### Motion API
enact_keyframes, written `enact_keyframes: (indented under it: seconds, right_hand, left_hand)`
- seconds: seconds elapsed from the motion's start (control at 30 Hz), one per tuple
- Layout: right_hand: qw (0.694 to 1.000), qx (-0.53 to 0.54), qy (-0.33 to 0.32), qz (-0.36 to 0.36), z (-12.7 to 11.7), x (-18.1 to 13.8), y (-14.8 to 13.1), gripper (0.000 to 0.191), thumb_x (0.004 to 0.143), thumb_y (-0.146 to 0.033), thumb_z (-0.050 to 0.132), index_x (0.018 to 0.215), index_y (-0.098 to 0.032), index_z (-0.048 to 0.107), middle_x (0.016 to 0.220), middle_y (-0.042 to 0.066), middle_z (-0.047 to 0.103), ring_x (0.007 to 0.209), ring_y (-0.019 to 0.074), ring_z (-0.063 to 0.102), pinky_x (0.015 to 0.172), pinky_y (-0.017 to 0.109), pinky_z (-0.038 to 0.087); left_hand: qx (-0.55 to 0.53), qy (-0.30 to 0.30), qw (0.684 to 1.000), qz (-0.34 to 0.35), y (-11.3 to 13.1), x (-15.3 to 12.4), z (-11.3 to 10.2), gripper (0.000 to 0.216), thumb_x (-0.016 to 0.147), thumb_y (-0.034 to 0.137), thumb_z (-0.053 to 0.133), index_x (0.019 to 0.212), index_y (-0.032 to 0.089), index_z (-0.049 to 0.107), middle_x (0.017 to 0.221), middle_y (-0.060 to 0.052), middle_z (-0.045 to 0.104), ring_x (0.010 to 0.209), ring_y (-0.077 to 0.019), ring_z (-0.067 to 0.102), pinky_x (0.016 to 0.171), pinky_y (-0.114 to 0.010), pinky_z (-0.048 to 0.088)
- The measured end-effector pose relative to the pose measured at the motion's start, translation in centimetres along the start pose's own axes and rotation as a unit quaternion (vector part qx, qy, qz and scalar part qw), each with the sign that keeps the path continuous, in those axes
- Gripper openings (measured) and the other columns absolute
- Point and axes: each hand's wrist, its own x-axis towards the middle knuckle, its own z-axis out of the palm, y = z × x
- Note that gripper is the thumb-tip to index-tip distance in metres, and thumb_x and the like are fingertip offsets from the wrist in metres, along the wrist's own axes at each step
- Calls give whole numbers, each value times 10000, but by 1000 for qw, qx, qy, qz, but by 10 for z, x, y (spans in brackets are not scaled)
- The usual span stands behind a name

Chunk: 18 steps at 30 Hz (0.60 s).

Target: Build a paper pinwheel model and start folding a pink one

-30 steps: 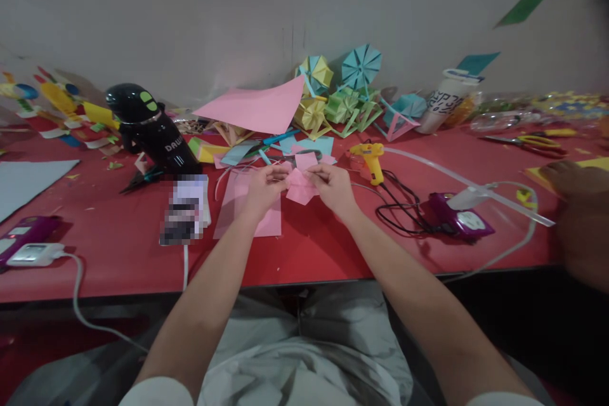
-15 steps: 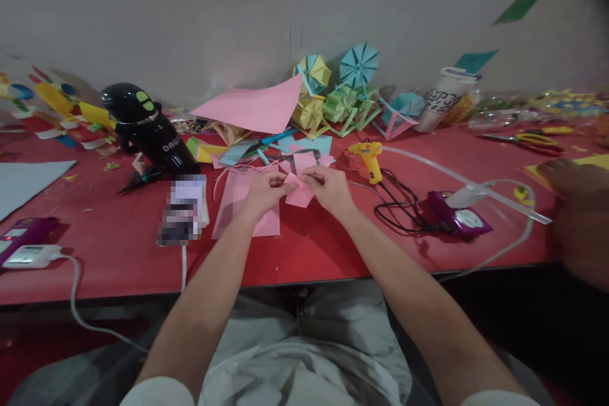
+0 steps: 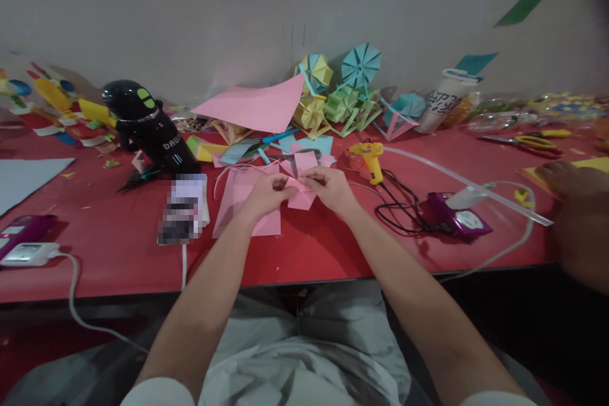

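Observation:
A small piece of pink paper is pinched between my two hands, above the red table. My left hand grips its left side between thumb and fingers. From the right, my right hand pinches the paper's upper edge, its fingertips close to the left ones. Folds in the paper are partly covered by my fingers. Under and beside my left hand lies a larger pink sheet. Another small pink piece lies just beyond my fingertips.
A yellow glue gun with a black cable lies to the right, near a purple power socket. Left are a phone and a black bottle. Folded paper umbrellas stand behind. Another person's hand rests at the far right.
The small pink paper has turned slightly in my fingers. Both hands stay in nearly the same place, pinching it.

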Motion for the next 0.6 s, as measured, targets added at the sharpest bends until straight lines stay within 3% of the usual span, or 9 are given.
enact_keyframes:
  seconds: [0.2,0.33,0.6]
  right_hand:
    - [999,11,-25,28,-3,2,-1,375,743,-543,693,816,-176,701,778,51,707,692,170,640,639,289,506]
    - [997,-2,-47,61,-6,3,1,417,733,-585,687,679,-172,660,598,16,621,550,139,559,520,262,448]
    - [995,36,-59,73,-10,5,2,425,690,-589,721,612,-174,674,584,7,604,552,129,542,566,275,488]
  left_hand:
    - [-60,70,996,-5,1,1,3,117,663,236,725,716,166,647,691,-13,631,625,-125,558,612,-263,445]
    - [-57,100,993,3,-3,2,2,145,643,266,760,705,176,664,690,-23,651,680,-155,598,635,-277,483]
    - [-9,79,997,1,9,1,-4,172,619,294,792,643,186,661,666,-24,658,627,-154,595,627,-296,490]
